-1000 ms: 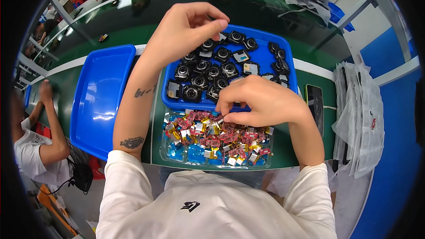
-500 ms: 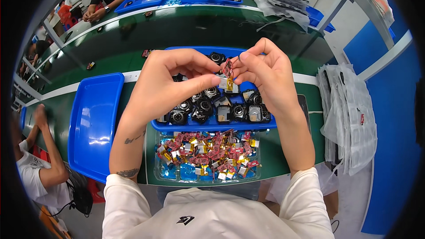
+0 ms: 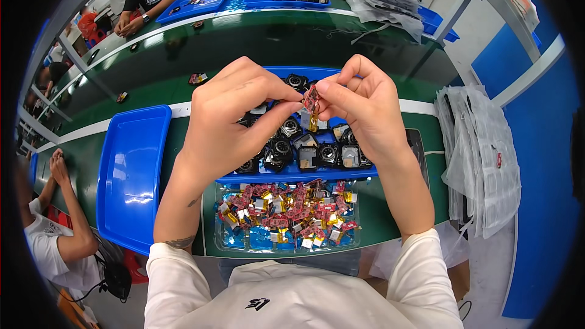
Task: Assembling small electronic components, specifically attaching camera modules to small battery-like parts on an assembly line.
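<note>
Between both hands, above a blue tray [image 3: 292, 178], is a small red circuit board [image 3: 311, 99] with a silver battery and yellow tape hanging below it. My left hand [image 3: 241, 109] pinches the board's left edge between thumb and forefinger. Thumb and fingers of my right hand [image 3: 359, 100] grip its upper right side. In the tray lie several black watch cases [image 3: 329, 155], some with round lens-like backs, others showing a grey inside. Nearer to me, a clear plastic tray [image 3: 214, 231] holds a heap of red circuit boards [image 3: 298, 207] with batteries.
An upturned-edge blue tray [image 3: 131, 176] stands at left. Stacked clear plastic trays [image 3: 478, 158] lie at right, beside a dark flat panel [image 3: 417, 146]. Beyond runs a green conveyor belt [image 3: 244, 45] carrying a few boards [image 3: 197, 78]. Co-workers sit across it and at left.
My left hand has closed its pinch onto the board, its back turned up more. My right thumb has come down onto the board, which now sits slightly lower and tilted.
</note>
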A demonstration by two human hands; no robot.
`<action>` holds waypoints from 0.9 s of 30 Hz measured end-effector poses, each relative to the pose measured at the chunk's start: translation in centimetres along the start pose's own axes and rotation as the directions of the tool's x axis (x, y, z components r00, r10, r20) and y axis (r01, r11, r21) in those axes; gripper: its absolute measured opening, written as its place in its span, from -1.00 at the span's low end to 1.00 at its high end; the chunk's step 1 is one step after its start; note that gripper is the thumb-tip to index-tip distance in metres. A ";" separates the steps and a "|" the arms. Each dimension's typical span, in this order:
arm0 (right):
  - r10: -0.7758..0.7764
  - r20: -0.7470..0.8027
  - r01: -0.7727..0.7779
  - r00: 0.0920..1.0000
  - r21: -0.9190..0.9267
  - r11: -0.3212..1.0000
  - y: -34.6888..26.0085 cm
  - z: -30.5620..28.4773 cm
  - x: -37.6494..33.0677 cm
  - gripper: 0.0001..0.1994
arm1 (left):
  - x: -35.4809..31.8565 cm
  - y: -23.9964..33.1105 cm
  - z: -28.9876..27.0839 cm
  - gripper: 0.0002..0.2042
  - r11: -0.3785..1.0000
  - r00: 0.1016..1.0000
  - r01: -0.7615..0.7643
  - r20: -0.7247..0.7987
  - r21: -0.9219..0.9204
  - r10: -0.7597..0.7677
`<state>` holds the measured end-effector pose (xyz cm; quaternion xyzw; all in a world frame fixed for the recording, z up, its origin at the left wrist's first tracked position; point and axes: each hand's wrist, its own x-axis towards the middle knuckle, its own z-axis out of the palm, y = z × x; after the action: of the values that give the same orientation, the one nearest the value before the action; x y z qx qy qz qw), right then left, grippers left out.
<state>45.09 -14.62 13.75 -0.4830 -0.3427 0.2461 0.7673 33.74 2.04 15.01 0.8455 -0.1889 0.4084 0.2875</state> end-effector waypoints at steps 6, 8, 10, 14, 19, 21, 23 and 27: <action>-0.271 -0.109 0.242 0.956 -0.224 0.944 0.4 0.7 -0.2 -0.80 | -0.5 0.4 0.1 -0.96 0.963 0.968 0.250 0.036 -0.098 -0.247; -0.296 -0.114 0.265 0.949 -0.224 0.938 0.4 0.7 -0.2 -0.80 | -0.5 0.5 0.3 -0.95 0.943 0.952 0.306 0.030 -0.132 -0.304; -0.282 -0.113 0.255 0.953 -0.207 0.945 0.5 0.7 -0.1 -0.80 | -0.6 0.3 0.0 -0.95 0.930 0.944 0.329 0.049 -0.163 -0.325; -0.281 -0.109 0.258 0.954 -0.185 0.948 0.2 0.7 -0.2 -0.80 | -0.5 0.0 0.0 -0.96 0.923 0.941 0.338 0.049 -0.187 -0.335; -0.282 -0.055 0.274 0.958 -0.125 0.954 0.0 0.8 -0.5 -0.82 | -0.5 0.0 -0.2 -0.97 0.925 0.948 0.317 0.083 -0.209 -0.306; -0.201 -0.053 0.197 0.978 -0.072 0.978 -0.2 1.0 -0.6 -0.83 | -0.5 -0.1 -0.2 -0.97 0.925 0.954 0.300 0.092 -0.234 -0.286; -0.158 -0.041 0.156 0.987 -0.052 0.986 -0.3 1.0 -0.7 -0.83 | -0.5 0.0 -0.2 -0.97 0.929 0.963 0.268 0.105 -0.256 -0.249; -0.131 -0.010 0.131 0.991 -0.019 0.991 -0.3 0.8 -0.7 -0.82 | -0.3 0.2 -0.3 -0.95 0.950 0.978 0.203 0.103 -0.238 -0.183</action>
<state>44.06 -14.82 14.09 -0.4678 -0.3715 0.1894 0.7793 33.26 2.10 14.96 0.8332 -0.1659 0.3175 0.4213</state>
